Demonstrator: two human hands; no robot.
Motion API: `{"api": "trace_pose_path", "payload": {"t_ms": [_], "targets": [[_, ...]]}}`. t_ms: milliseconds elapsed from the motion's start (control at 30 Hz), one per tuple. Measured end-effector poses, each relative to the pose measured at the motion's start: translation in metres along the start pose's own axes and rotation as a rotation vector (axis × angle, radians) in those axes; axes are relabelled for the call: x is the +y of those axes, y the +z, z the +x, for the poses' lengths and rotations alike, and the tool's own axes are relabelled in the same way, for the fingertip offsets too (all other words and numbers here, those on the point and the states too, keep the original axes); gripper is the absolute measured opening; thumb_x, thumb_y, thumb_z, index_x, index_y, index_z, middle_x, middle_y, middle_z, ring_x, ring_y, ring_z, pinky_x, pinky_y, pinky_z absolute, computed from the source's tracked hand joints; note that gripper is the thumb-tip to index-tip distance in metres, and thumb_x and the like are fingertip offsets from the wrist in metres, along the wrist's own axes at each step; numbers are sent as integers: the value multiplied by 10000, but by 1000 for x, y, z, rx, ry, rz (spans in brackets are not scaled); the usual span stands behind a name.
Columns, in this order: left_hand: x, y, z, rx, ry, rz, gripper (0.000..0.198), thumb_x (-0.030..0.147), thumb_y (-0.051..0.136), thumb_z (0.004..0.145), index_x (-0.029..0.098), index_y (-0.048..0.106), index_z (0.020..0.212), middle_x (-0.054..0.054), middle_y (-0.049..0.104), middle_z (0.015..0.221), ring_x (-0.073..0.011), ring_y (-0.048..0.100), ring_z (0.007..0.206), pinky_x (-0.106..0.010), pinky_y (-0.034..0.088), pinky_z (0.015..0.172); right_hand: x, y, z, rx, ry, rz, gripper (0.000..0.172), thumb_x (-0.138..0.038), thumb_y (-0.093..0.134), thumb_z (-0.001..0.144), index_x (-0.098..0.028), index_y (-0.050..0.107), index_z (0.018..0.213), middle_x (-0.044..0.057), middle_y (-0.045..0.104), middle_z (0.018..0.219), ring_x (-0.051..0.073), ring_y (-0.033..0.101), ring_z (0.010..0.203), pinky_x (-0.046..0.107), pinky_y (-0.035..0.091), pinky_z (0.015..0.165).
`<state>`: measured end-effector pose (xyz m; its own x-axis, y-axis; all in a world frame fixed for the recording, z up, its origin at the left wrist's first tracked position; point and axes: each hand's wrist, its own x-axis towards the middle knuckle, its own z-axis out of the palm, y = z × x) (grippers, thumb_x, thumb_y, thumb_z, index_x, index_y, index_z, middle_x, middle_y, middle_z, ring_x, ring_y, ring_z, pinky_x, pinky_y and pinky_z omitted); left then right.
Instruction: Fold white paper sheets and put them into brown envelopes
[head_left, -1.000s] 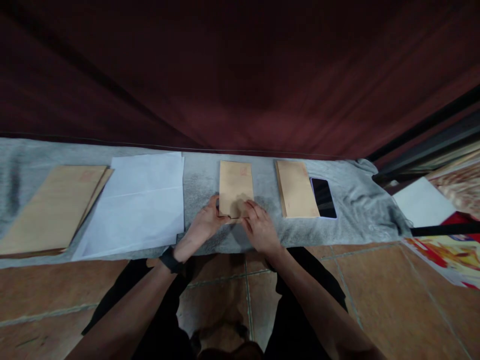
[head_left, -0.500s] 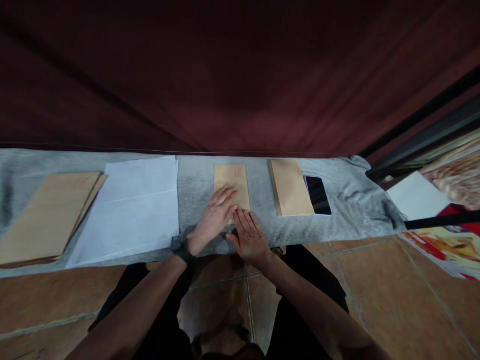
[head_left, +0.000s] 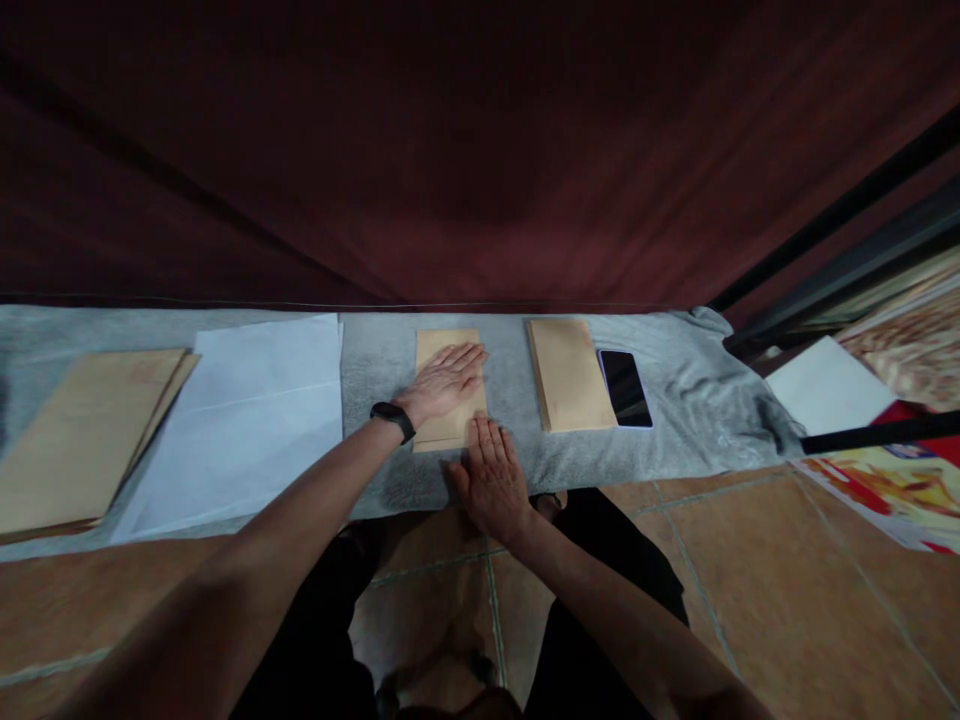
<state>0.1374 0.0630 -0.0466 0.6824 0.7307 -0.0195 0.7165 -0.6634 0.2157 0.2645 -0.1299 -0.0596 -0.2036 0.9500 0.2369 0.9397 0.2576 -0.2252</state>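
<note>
A small brown paper envelope [head_left: 442, 432] lies upright in front of me on a grey cloth. My left hand [head_left: 448, 378], with a black band at the wrist, rests flat across its upper half, fingers stretched to the right. The hand covers the middle of the envelope. Beside the envelope's lower right corner my right hand [head_left: 495, 480] lies palm down, fingers extended forward; its fingertips are at the envelope's edge, and I cannot tell whether they touch it. Neither hand grips anything.
The grey cloth [head_left: 375, 380] covers a narrow bench. Rightward are a stack of brown envelopes [head_left: 574, 380] and a phone [head_left: 626, 388]. Leftward lie white paper sheets [head_left: 255, 430] and larger brown envelopes [head_left: 82, 440]. A dark red curtain [head_left: 450, 180] hangs behind; a black bar [head_left: 877, 437] stands right.
My left hand has slid up and flattened across the envelope, uncovering its lower edge. My right hand has drawn slightly back and apart from the left. The view has shifted a little.
</note>
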Motion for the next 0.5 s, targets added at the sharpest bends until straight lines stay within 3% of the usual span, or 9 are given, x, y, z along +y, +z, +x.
{"api": "trace_pose_path", "payload": {"t_ms": [300, 500], "targets": [[28, -4, -79, -170, 57, -72, 662, 485, 115, 1092, 158, 214, 1659, -75, 188, 1742, -164, 105, 1620, -381, 76, 1309, 5, 4, 0, 8, 25, 6, 600, -350, 414, 1063, -5, 428, 1554, 206, 423, 1627, 333, 399, 1508, 512, 293, 1255], [54, 5, -133, -98, 43, -46, 684, 546, 166, 1089, 164, 270, 1646, -90, 236, 1730, -193, 139, 1617, -408, 99, 1316, 5, 8, -2, 13, 55, -6, 591, -327, 392, 1070, -38, 386, 1586, 181, 379, 1657, 296, 366, 1532, 495, 260, 1272]]}}
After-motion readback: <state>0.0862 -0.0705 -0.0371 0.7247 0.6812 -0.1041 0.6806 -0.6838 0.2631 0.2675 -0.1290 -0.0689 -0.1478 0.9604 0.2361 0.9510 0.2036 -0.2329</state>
